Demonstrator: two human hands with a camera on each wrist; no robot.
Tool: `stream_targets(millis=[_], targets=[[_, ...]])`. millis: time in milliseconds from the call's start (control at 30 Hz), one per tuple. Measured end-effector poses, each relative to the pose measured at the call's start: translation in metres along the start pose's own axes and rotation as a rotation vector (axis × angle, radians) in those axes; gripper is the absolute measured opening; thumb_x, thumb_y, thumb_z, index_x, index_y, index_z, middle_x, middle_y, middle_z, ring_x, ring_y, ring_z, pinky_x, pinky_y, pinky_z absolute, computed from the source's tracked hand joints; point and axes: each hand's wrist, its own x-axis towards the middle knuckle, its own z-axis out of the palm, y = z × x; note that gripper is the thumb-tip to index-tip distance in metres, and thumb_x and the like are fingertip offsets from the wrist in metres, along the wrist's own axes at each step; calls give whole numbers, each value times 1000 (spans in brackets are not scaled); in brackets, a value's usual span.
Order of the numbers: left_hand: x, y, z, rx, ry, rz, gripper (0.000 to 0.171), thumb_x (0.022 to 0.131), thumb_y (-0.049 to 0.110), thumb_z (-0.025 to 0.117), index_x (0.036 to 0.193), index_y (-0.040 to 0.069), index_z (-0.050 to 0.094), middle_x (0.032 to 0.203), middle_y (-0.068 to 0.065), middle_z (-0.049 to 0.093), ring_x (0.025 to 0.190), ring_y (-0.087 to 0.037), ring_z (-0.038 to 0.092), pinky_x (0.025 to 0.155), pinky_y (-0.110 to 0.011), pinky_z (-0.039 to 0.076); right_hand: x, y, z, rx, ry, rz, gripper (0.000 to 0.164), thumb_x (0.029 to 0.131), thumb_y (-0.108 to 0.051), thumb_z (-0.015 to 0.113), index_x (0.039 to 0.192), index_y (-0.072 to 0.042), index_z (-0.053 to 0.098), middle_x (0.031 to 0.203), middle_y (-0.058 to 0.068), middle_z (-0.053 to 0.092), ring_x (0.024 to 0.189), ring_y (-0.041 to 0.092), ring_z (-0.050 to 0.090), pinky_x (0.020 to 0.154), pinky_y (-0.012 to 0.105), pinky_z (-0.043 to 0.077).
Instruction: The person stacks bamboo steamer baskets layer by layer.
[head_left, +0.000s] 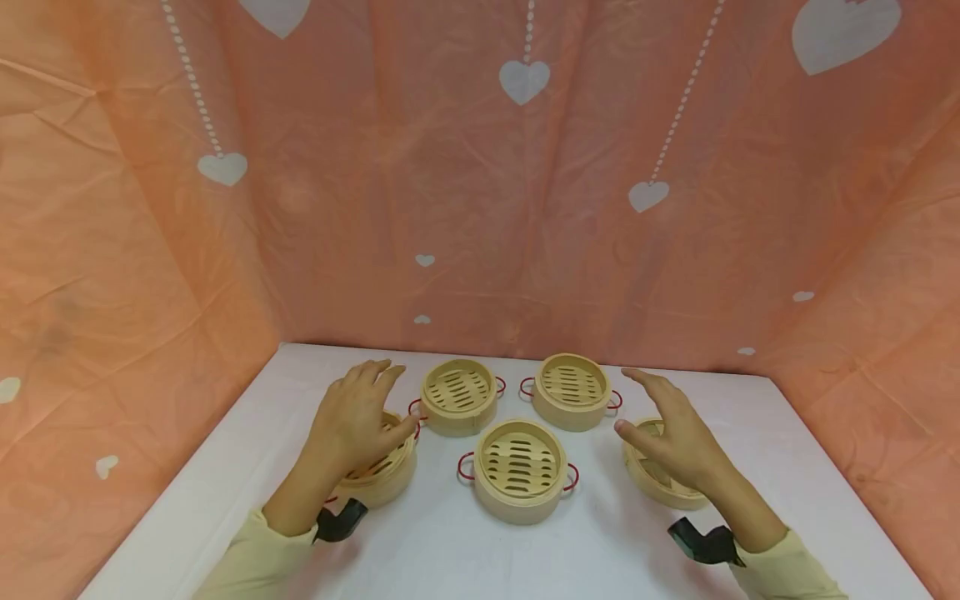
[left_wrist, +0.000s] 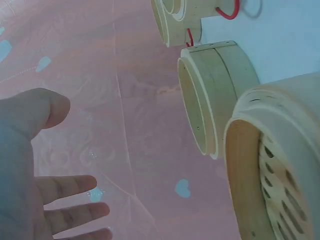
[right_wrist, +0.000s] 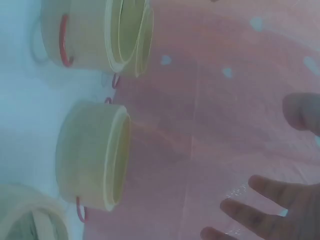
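My left hand (head_left: 356,421) hovers with spread, relaxed fingers over the left bamboo steamer basket (head_left: 386,483), hiding part of it. Over the right steamer basket (head_left: 660,487) is my right hand (head_left: 675,437), thumb and fingers apart and holding nothing. That right basket shows crossed slats inside. Between the hands, a front middle basket (head_left: 522,462) has a slotted base and red side handles. Two similar baskets stand behind it, one back left (head_left: 459,396) and one back right (head_left: 572,387). In both wrist views, each hand (left_wrist: 30,150) (right_wrist: 295,200) is apart from the baskets.
A white tabletop (head_left: 465,558) carries all the baskets. Pink-orange cloth with white hearts hangs as a back wall (head_left: 450,183) and at both sides, meeting the table's far edge. Each wrist wears a black strap mount (head_left: 341,521).
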Motion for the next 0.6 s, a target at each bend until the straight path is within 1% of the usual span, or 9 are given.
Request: stream_targets(millis=[67,200,300,467,600], targets=[[-3,0,0,-3,2,4,62,78,47,66,126,9,59,125,-14,61,116,-35,56,84,-53,50,-1,0,3,17,-4,9,66,84,-25,71,142,-11,43,140,17,49,129,41,43,101,64,33],[-10,-1,-1,-10,-13,-3,53,77,40,67,120,9,62,118,-10,64,109,-32,60,82,-51,51,-4,0,8,45,-10,30,65,83,-24,72,141,-11,44,138,16,50,125,40,47,98,64,36],[-16,-3,0,-9,-19,1,48,77,38,67,117,10,64,114,-8,66,105,-30,61,80,-49,51,-6,0,12,63,-19,43,65,83,-24,72,140,-10,45,138,15,51,124,39,48,97,61,40],[-25,-6,3,-24,-29,8,43,77,38,69,111,12,67,107,-5,67,99,-26,63,78,-46,53,-6,3,23,117,-16,23,64,80,-18,74,137,-5,47,136,15,54,123,38,51,94,58,45],[-33,-7,4,-30,-39,6,35,77,36,70,104,14,69,100,-3,68,93,-24,63,75,-44,53,-7,3,33,166,-41,21,65,78,-16,76,136,-5,48,134,17,55,122,38,53,93,58,45]])
